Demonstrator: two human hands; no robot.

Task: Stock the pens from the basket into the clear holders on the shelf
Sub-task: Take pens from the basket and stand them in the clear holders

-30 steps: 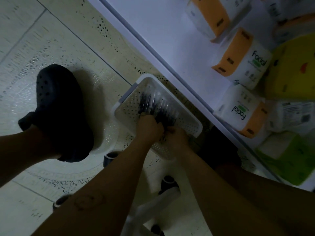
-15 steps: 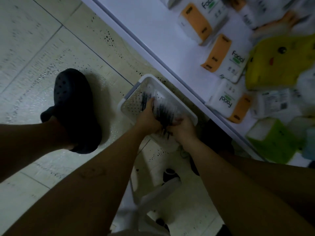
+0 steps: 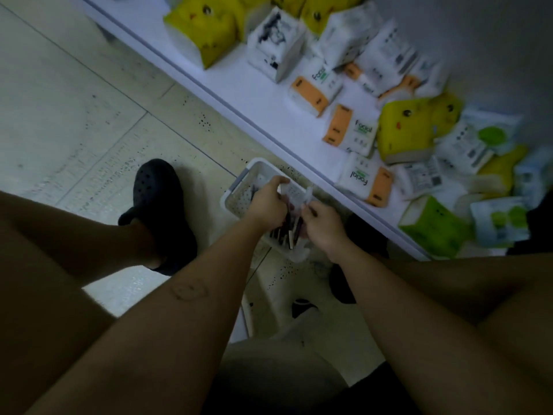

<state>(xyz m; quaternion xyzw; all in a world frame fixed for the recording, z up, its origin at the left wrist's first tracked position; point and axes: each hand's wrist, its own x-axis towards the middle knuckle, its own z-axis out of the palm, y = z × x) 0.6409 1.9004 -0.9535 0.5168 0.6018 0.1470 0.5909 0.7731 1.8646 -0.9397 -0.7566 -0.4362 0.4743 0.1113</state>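
Black pens clutched as a bundle in curled left hand, pinched by right hand, above white basket on tiles.

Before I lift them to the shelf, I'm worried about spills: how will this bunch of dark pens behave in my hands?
The pens look thin, stiff and smooth, so loose ones may slip from between your left hand and right hand. Probably light for a handful. Dropped outside the basket, they would likely roll on the tiles.
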